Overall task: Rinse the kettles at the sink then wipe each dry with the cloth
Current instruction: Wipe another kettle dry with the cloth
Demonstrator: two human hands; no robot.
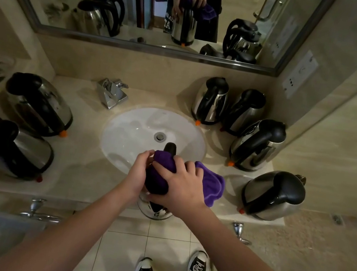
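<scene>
A steel kettle (pixel 154 211) with a black handle is held over the front edge of the white sink (pixel 136 128). A purple cloth (pixel 210 185) is draped over its top. My right hand (pixel 181 187) presses the cloth onto the kettle with fingers spread and curled over it. My left hand (pixel 139 169) grips the kettle's left side near the top. Most of the kettle's body is hidden under the hands and cloth.
Two kettles (pixel 37 105) stand on the counter left of the sink, several more kettles (pixel 257 144) on the right. A chrome tap (pixel 112 93) sits behind the basin. A mirror (pixel 148 3) covers the back wall. Towel hooks (pixel 37 208) stick out below the counter edge.
</scene>
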